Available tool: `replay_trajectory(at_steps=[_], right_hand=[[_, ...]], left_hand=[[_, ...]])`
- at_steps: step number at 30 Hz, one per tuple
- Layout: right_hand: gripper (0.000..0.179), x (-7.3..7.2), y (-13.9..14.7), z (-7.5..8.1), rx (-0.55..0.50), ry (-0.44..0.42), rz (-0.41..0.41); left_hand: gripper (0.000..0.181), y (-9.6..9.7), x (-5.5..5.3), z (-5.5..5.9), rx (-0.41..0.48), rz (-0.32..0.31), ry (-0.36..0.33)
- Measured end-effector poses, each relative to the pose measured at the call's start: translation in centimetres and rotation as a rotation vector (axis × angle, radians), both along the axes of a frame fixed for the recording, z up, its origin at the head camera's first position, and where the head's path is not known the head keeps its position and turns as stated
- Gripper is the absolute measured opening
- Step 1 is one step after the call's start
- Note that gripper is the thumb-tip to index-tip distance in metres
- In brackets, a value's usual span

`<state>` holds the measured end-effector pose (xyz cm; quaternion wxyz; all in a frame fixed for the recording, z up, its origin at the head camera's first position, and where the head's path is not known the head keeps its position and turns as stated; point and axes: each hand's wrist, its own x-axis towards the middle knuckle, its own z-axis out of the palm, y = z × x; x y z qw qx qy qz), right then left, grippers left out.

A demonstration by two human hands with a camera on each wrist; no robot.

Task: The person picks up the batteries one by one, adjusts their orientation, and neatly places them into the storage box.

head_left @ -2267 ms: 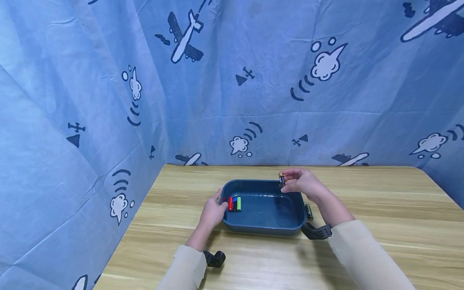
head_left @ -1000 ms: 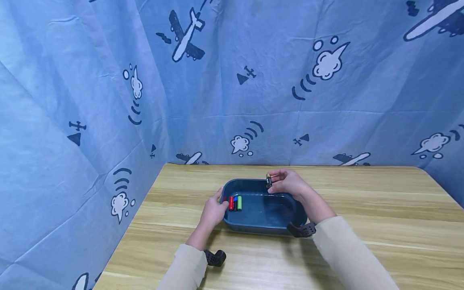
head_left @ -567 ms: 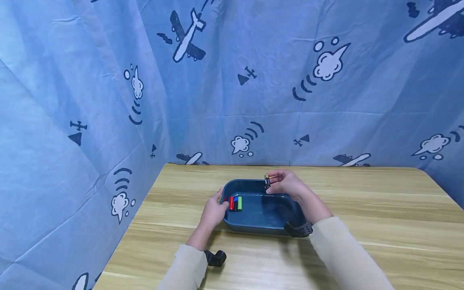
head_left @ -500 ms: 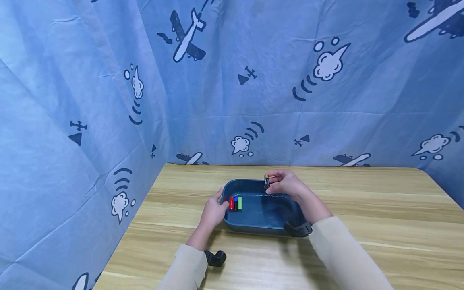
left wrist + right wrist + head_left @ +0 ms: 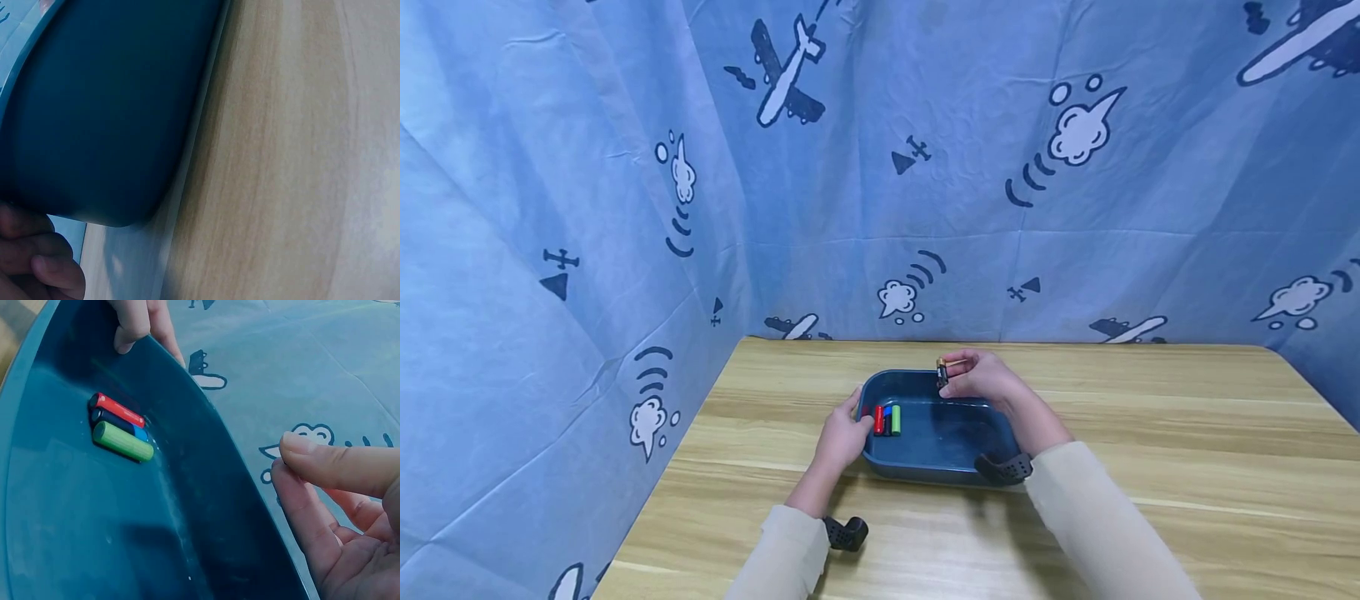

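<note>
A dark blue plastic bin point(image 5: 925, 473) stands on the table. My left hand point(image 5: 841, 433) grips its left end wall, thumb inside the rim; in the left wrist view curled fingers point(image 5: 37, 256) show outside the wall. Near that end, a red battery point(image 5: 878, 420), a black-and-blue battery point(image 5: 887, 422) and a green battery point(image 5: 896, 421) lie side by side on the bin's floor. Above the far rim, my right hand point(image 5: 981, 379) pinches a black battery point(image 5: 942, 373) with a gold top, held nearly upright. The right wrist view shows thumb and fingers point(image 5: 312, 487), but not this battery.
The wooden table point(image 5: 1187, 433) spreads to both sides of the bin. A blue patterned cloth point(image 5: 962, 208) hangs behind and at the left. Black wrist-worn devices point(image 5: 846, 534) sit at both wrists, the right one overlapping the bin's near right corner.
My right hand has carried the black battery leftward along the bin's far side. A dark battery earlier seen right of the bin is now hidden from view. My left hand stays put.
</note>
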<state>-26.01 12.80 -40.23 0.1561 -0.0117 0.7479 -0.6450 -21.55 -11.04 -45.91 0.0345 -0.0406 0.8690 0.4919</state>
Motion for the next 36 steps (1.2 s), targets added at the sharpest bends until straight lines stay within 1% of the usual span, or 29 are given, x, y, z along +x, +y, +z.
replay_trajectory(at_steps=[9, 15, 20, 28, 36], right_hand=[[0.06, -0.3, -1.2, -0.2, -0.037, -0.018, 0.011], [0.058, -0.6, -1.9, -0.6, -0.033, -0.043, -0.007], [0.056, -0.7, -2.4, -0.8, -0.037, -0.062, -0.005], [0.055, -0.9, -3.1, -1.5, -0.065, -0.097, -0.022], [0.054, -1.0, -3.6, -2.0, -0.096, -0.096, -0.022]], left_hand=[[0.056, 0.1, 0.1, 0.0, 0.001, 0.003, -0.002], [0.056, 0.1, 0.0, -0.1, 0.002, 0.001, -0.008], [0.056, 0.0, -0.1, 0.0, 0.006, 0.004, -0.011], [0.056, 0.0, 0.0, 0.0, 0.005, 0.005, -0.017], [0.056, 0.1, 0.1, 0.2, -0.002, 0.007, -0.009]])
